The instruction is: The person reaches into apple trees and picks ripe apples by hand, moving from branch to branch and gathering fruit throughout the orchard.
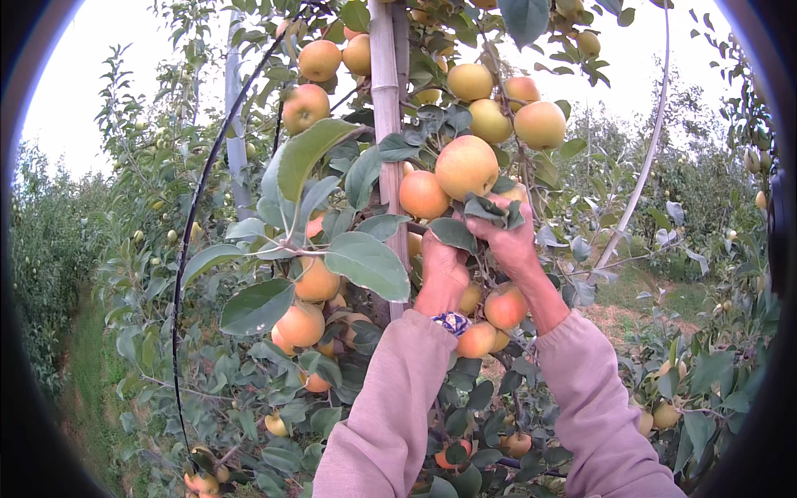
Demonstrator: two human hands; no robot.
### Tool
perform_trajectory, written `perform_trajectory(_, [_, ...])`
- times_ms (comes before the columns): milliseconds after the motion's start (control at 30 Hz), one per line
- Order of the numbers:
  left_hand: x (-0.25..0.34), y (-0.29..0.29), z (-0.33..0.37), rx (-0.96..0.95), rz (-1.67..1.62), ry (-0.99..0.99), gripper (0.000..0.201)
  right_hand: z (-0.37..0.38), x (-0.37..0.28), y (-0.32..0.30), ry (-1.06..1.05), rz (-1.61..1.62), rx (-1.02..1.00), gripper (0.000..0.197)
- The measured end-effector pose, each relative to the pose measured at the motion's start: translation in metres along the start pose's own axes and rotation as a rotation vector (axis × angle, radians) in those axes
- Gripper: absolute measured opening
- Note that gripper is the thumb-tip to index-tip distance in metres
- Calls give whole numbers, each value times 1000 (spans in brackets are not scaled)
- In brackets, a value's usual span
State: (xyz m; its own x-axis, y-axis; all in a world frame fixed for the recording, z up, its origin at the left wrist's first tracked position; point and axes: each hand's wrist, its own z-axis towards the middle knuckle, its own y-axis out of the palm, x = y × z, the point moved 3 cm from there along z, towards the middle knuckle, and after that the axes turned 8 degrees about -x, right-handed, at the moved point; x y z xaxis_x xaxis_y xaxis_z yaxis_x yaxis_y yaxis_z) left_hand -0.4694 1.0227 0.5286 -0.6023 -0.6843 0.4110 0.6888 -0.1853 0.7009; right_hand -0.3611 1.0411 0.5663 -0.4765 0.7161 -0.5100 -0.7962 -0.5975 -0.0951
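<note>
Both arms reach up into a fruit-laden apple tree. My right hand [510, 239] is closed on a bunch of green leaves [496, 212], just below a large yellow-orange apple [466, 168]. An orange-red apple [423, 195] hangs beside that one, above my left hand [442, 267]. The left fingers curl in near the branch, partly covered by a leaf [453, 234]; what they grip is hidden. Under the hands hang a reddish apple [506, 305] and another orange apple [476, 340], close to the left wrist, which wears a blue patterned band [451, 322].
A bamboo pole [386, 108] stands upright just left of the hands. A thin black hose [196, 195] curves down on the left, and broad leaves [368, 264] stick out in front. More apples [540, 125] cluster above. A grassy strip [93, 407] runs at the far left.
</note>
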Motion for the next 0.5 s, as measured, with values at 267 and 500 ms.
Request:
perform_trajectory(267, [-2,-5,5,-69,72,-6,13,30,-84,-34,-187,-453,9,13])
perform_trajectory(500, [-20,-15,16,-187,-172,-21,14,133,-99,17,-341,-1165,-286,64])
